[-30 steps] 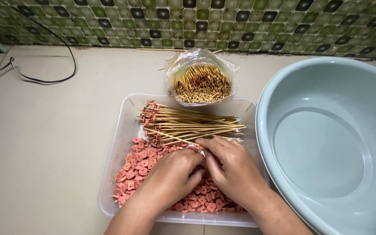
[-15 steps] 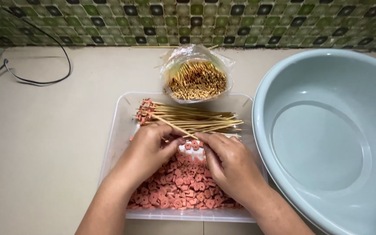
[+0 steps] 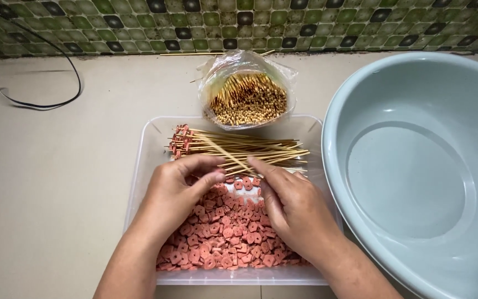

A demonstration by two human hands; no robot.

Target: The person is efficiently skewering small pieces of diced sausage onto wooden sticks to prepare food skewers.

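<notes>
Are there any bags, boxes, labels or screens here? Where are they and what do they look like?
Clear crinkly plastic bag of bare wooden skewers: behind the tray, round bundle, tan sticks.
Clear rectangular plastic tray: middle, holding pink sausage slices and loaded skewers.
No labels, signs or screens show.

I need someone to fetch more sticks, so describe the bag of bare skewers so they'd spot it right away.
Start at the big pale-blue basin on the right, then look left to the clear tray of pink sausage pieces. Just behind the tray, toward the tiled wall, sits the clear plastic bag of skewers. Unlike the skewers lying in the tray, these are bare and bundled, ends facing you.
</notes>
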